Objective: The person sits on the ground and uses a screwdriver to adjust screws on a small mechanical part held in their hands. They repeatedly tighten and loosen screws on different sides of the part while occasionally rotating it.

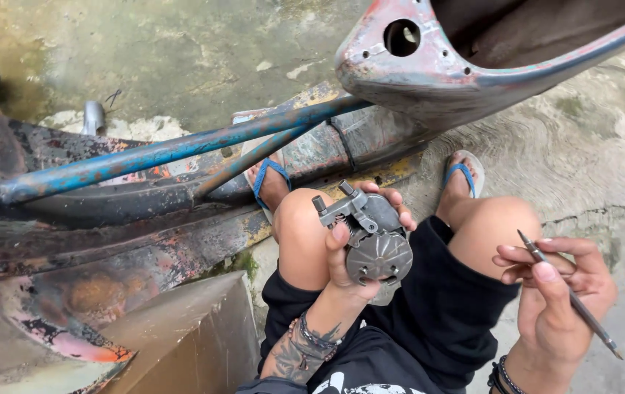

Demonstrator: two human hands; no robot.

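Between the knees, the left hand (349,259) wraps its fingers round a grey metal part (371,241), thumb steadying its ribbed face, while the right hand (557,292) pinches a thin tool (571,295) pen-like.

Left hand (352,248) at frame centre, tattooed wrist raised, fingers wrapped closed around what it grips. Right hand (560,292) at lower right, fingers pinched together, palm turned inward.

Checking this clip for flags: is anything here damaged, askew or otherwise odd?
Yes: the scooter body and blue frame tube are badly rusted, with paint flaking to bare metal. The concrete floor is cracked. The left hand holds a grey metal mechanism; the right hand holds a thin pointed tool.
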